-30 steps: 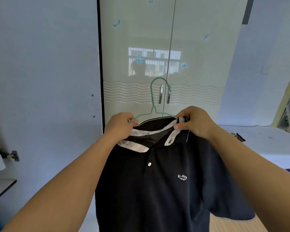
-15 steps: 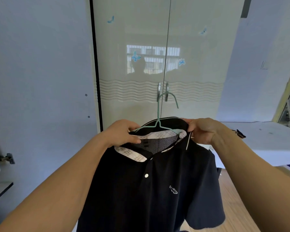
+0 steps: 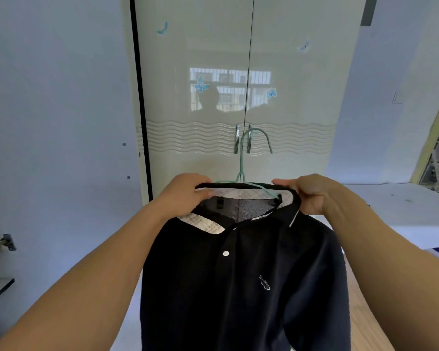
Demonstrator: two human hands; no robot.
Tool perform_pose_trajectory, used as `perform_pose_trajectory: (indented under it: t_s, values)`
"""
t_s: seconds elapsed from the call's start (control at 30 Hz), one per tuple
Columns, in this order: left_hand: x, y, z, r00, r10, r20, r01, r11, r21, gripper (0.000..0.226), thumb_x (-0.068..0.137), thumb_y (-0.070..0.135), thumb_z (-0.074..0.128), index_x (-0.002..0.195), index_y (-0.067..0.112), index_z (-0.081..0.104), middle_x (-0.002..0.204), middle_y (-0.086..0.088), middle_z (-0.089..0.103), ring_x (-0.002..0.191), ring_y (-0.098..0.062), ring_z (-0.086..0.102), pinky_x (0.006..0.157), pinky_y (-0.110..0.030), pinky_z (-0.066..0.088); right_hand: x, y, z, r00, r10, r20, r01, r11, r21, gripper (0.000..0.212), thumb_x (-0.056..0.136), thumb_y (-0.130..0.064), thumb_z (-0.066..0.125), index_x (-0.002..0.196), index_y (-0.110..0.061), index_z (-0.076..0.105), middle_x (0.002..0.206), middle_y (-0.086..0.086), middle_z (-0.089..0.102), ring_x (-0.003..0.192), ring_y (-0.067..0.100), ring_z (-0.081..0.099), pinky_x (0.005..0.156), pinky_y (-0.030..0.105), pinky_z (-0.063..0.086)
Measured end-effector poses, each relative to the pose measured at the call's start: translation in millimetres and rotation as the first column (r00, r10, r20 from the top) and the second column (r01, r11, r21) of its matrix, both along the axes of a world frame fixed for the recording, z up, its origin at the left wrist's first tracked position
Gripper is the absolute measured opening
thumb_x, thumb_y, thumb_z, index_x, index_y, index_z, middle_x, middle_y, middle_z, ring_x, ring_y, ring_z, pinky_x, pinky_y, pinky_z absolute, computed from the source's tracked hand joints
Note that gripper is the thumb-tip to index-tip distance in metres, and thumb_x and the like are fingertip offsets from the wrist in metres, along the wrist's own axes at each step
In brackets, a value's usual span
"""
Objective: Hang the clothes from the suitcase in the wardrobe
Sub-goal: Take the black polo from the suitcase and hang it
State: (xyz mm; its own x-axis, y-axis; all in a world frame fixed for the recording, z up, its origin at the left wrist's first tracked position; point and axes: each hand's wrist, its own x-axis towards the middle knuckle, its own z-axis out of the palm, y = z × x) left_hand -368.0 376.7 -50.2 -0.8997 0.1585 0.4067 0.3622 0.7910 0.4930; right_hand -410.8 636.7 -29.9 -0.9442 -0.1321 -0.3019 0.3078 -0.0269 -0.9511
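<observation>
Shirt (image 3: 238,274) on green hanger (image 3: 249,158), centre frame. My left hand (image 3: 188,192) and right hand (image 3: 308,192) pinch its collar. Wardrobe (image 3: 213,72) at 12 o'clock is closed; freeing a hand risks the shirt slipping off.

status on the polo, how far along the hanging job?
Done: the green hanger sits inside the collar of the black polo, hook up. In hand: the left hand and right hand grip the collar at each side, in front of the wardrobe. Left: both doors are closed, so open one and hook the hanger inside. The suitcase is out of view.
</observation>
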Motion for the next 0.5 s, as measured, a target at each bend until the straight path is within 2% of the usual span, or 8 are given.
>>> perform_pose_trajectory:
  t_s: [0.07, 0.13, 0.2, 0.27, 0.37, 0.4, 0.47, 0.5]
  values:
    - [-1, 5, 1, 1.0, -0.001, 0.019, 0.001, 0.999, 0.034, 0.017, 0.095, 0.023, 0.057, 0.105, 0.015, 0.069, 0.093, 0.006, 0.063, 0.09, -0.011, 0.055, 0.068, -0.022, 0.035, -1, 2, -2, 0.997, 0.018, -0.073, 0.0, 0.971, 0.238, 0.019, 0.094, 0.003, 0.046, 0.087, 0.001, 0.063, 0.09, 0.023, 0.071, 0.062, 0.026, 0.064, 0.055, 0.035, 0.056]
    - [-3, 9, 0, 0.999, 0.02, 0.046, -0.023, 0.997, 0.068, 0.012, 0.096, 0.025, 0.056, 0.093, 0.018, 0.066, 0.082, 0.008, 0.061, 0.083, -0.012, 0.056, 0.064, -0.02, 0.038, 1, 0, -5, 0.964, 0.146, -0.224, 0.038, 0.753, 0.656, 0.014, 0.092, -0.001, 0.052, 0.094, 0.001, 0.065, 0.103, 0.024, 0.067, 0.067, 0.019, 0.055, 0.064, 0.028, 0.048]
    - [-7, 8, -3, 0.997, 0.057, 0.058, -0.063, 0.994, 0.095, 0.012, 0.096, 0.026, 0.056, 0.09, 0.019, 0.063, 0.082, 0.005, 0.061, 0.085, -0.017, 0.058, 0.069, -0.026, 0.041, 6, -4, -3, 0.902, 0.33, -0.28, 0.081, 0.506, 0.859, 0.026, 0.092, -0.002, 0.046, 0.106, -0.001, 0.069, 0.108, 0.017, 0.066, 0.08, 0.019, 0.055, 0.065, 0.02, 0.042]
    - [-8, 8, -4, 0.995, 0.073, 0.072, -0.082, 0.988, 0.131, 0.014, 0.096, 0.025, 0.057, 0.092, 0.015, 0.065, 0.087, -0.001, 0.064, 0.087, -0.021, 0.06, 0.074, -0.03, 0.043, 13, -10, 4, 0.804, 0.432, -0.408, 0.258, 0.366, 0.894, 0.031, 0.092, -0.006, 0.049, 0.117, -0.009, 0.067, 0.121, 0.011, 0.064, 0.104, 0.021, 0.058, 0.077, 0.02, 0.041]
    - [-8, 18, -2, 0.995, 0.07, 0.064, -0.08, 0.983, 0.167, 0.017, 0.095, 0.025, 0.057, 0.096, 0.011, 0.067, 0.087, -0.001, 0.064, 0.084, -0.018, 0.058, 0.071, -0.029, 0.041, 26, -28, 12, 0.692, 0.485, -0.534, 0.251, 0.532, 0.809, 0.044, 0.089, -0.012, 0.057, 0.132, -0.015, 0.056, 0.138, 0.003, 0.054, 0.127, 0.016, 0.048, 0.095, 0.014, 0.03]
    - [-8, 24, 0, 0.995, 0.087, 0.047, -0.093, 0.982, 0.167, 0.017, 0.095, 0.026, 0.057, 0.096, 0.011, 0.067, 0.087, -0.001, 0.064, 0.084, -0.017, 0.058, 0.07, -0.028, 0.04, 30, -37, 12, 0.677, 0.491, -0.548, 0.258, 0.539, 0.802, 0.047, 0.089, -0.019, 0.058, 0.136, -0.015, 0.052, 0.142, 0.002, 0.05, 0.131, 0.017, 0.043, 0.099, 0.017, 0.029]
    - [-9, 36, 5, 0.991, 0.135, 0.014, -0.135, 0.973, 0.185, 0.018, 0.095, 0.027, 0.057, 0.097, 0.012, 0.067, 0.088, -0.001, 0.064, 0.086, -0.019, 0.059, 0.068, -0.028, 0.041, 36, -58, 7, 0.608, 0.477, -0.635, 0.452, 0.449, 0.771, 0.057, 0.089, -0.039, 0.059, 0.138, -0.012, 0.048, 0.141, 0.005, 0.046, 0.132, 0.022, 0.038, 0.106, 0.03, 0.028]
    - [-8, 41, 8, 0.988, 0.156, 0.001, -0.153, 0.967, 0.204, 0.018, 0.094, 0.027, 0.058, 0.097, 0.013, 0.068, 0.09, -0.002, 0.065, 0.087, -0.02, 0.06, 0.068, -0.029, 0.043, 40, -69, 3, 0.545, 0.416, -0.728, 0.558, 0.468, 0.685, 0.059, 0.087, -0.046, 0.061, 0.133, -0.011, 0.05, 0.134, 0.006, 0.049, 0.126, 0.022, 0.04, 0.103, 0.032, 0.031]
